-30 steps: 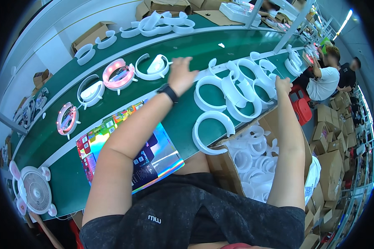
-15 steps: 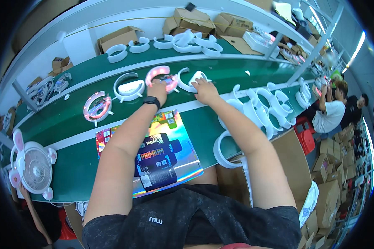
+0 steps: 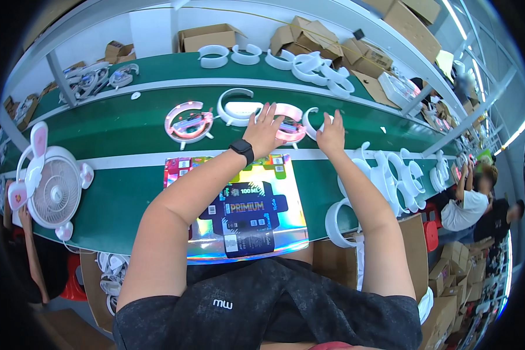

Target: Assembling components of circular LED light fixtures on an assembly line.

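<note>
My left hand (image 3: 264, 133) is open, its fingers spread over the left edge of a C-shaped ring lamp (image 3: 295, 137) glowing pinkish red, with its circuit parts exposed. Whether the fingertips press on it I cannot tell. At the right, my right hand (image 3: 331, 137) has its fingers stretched out beside an unlit white ring (image 3: 310, 123), partly covering it. Left of my left hand sits another white ring lamp with a half-round white cover (image 3: 243, 109). A second lit ring (image 3: 188, 125) stands further left, its wiring visible.
A shiny printed packaging sheet (image 3: 248, 216) lies before me. Several white ring shells (image 3: 391, 181) crowd the bench at right. A white fan with rabbit ears (image 3: 56, 185) stands at left. More rings (image 3: 310, 67) and cardboard boxes (image 3: 210, 38) line the back shelf. People work at far right.
The whole view has swung, so the bench appears shifted rightward. My left hand's fingers have spread out over the lit ring. My right hand's fingers have straightened beside the unlit ring.
</note>
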A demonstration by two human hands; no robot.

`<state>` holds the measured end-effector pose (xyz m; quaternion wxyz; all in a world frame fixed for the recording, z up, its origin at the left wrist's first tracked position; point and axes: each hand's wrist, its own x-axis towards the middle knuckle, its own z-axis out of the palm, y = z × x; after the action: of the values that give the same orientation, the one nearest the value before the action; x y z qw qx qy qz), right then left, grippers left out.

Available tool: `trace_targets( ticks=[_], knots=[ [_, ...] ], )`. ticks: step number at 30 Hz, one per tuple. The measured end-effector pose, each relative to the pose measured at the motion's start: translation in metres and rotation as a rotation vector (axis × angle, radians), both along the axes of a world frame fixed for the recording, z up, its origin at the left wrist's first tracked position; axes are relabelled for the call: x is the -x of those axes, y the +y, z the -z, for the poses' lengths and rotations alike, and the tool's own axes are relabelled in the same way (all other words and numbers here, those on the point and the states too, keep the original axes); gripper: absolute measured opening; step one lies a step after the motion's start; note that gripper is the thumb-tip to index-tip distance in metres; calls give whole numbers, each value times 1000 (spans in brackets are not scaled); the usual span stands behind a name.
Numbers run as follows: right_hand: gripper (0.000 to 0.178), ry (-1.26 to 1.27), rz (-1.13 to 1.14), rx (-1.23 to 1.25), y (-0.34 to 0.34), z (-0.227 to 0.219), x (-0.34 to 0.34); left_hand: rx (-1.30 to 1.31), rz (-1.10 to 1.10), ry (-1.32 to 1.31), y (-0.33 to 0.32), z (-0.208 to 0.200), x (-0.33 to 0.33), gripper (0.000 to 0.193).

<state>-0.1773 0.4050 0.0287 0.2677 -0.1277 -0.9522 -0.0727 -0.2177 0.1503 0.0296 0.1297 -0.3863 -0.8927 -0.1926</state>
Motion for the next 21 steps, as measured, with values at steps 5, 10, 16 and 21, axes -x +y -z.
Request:
trace_targets(
  ticks=[5,10,16,21],
  knots=[
    [52,65,-605,91,-79,-35,9,-97,-336,5,-92,-33,23,88],
    [33,-223,-556,-23,-147,12,61,449,-503,-472,-164,-16,34,54],
    [30,-156,-391,-77,-156,24,78,-98,-275,-114,-189,27,30,29],
    [38,-22,-642,117,-146,-44,11,-139,-177,-189,-200,-61,-17,26]
  ],
)
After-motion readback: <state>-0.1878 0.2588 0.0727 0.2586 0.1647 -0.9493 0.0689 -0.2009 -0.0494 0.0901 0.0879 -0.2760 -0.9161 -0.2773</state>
